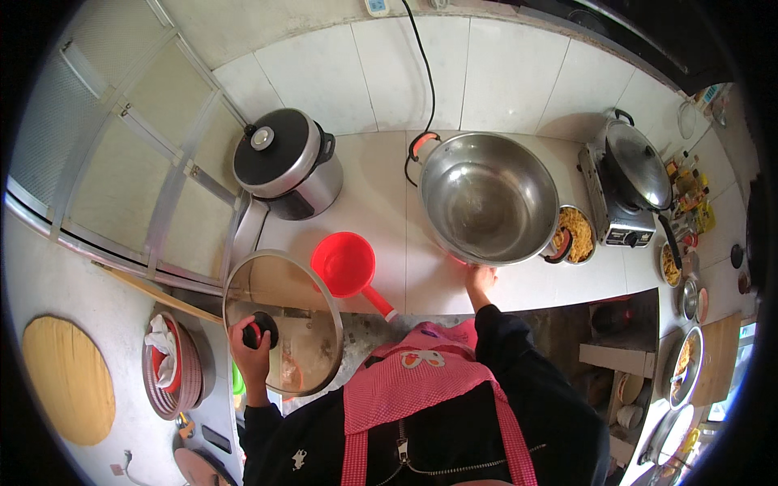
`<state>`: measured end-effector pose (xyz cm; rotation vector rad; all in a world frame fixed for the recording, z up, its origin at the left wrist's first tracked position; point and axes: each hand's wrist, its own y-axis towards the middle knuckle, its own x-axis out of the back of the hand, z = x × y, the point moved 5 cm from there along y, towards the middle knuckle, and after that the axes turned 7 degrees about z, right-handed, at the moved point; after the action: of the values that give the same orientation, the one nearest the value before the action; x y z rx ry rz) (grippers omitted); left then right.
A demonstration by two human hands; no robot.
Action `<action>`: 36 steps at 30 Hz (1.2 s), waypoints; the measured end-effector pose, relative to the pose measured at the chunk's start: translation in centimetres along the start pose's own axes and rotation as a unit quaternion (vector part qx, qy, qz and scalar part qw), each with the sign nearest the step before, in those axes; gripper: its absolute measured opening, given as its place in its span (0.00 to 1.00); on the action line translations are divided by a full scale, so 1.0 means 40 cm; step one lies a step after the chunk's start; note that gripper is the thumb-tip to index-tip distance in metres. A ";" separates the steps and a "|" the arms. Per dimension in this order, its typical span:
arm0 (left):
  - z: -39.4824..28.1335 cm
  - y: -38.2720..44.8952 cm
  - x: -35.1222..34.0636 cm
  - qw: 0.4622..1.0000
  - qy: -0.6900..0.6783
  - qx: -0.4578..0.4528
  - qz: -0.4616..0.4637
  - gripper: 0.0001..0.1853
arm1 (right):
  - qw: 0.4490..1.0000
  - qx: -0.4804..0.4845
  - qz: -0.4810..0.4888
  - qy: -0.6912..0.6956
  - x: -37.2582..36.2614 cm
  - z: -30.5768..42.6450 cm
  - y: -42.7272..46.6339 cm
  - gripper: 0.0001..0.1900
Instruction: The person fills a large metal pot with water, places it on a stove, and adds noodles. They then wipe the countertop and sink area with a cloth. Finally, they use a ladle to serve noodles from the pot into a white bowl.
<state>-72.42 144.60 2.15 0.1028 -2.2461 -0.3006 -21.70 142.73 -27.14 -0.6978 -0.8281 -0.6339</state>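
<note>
My left hand is closed around the black and red knob of a large glass lid with a metal rim, held upright at the counter's front edge. My right hand touches the near underside of a big stainless steel two-handled pot; its fingers are partly hidden beneath it, so the grip is unclear. A little water seems to lie in the pot. Left of the pot, a red plastic dipper rests on the white tiled counter. Beside the pot's right handle is a bowl of shredded yellow food.
An electric pressure cooker stands at the back left. A gas stove bears a lidded wok, its handle pointing towards me. Further right are sauce bottles and bowls. A black cable hangs behind the pot.
</note>
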 end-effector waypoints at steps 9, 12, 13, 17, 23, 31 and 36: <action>-0.173 0.108 -0.033 0.993 -0.030 -0.104 0.055 0.19 | 0.999 -0.022 -0.013 0.025 0.032 0.073 -0.047 0.24; -0.240 0.147 -0.066 0.985 -0.039 -0.150 0.074 0.19 | 0.996 0.018 -0.082 -0.007 0.040 0.078 -0.062 0.21; -0.265 0.160 -0.074 0.984 -0.037 -0.156 0.081 0.18 | 0.992 0.046 -0.120 -0.021 0.060 0.095 -0.082 0.19; -0.384 0.215 -0.139 0.968 -0.055 -0.208 0.132 0.17 | 0.996 0.068 0.006 -0.060 0.051 -0.015 -0.072 0.17; -0.557 0.286 -0.303 0.924 -0.112 -0.315 0.188 0.18 | 0.817 -0.010 -0.093 0.569 0.382 -0.213 -0.076 0.21; -0.799 0.282 -0.503 0.875 -0.159 -0.389 0.240 0.18 | 0.932 0.116 -0.087 0.331 0.562 -0.125 -0.036 0.20; -0.808 0.231 -0.495 0.892 -0.128 -0.360 0.240 0.19 | 0.940 0.160 -0.135 0.270 0.565 -0.082 0.045 0.18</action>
<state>-34.68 151.16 9.46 -0.9171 -2.1746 -0.8840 -7.12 136.20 -10.70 -0.0924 -0.4943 -0.8639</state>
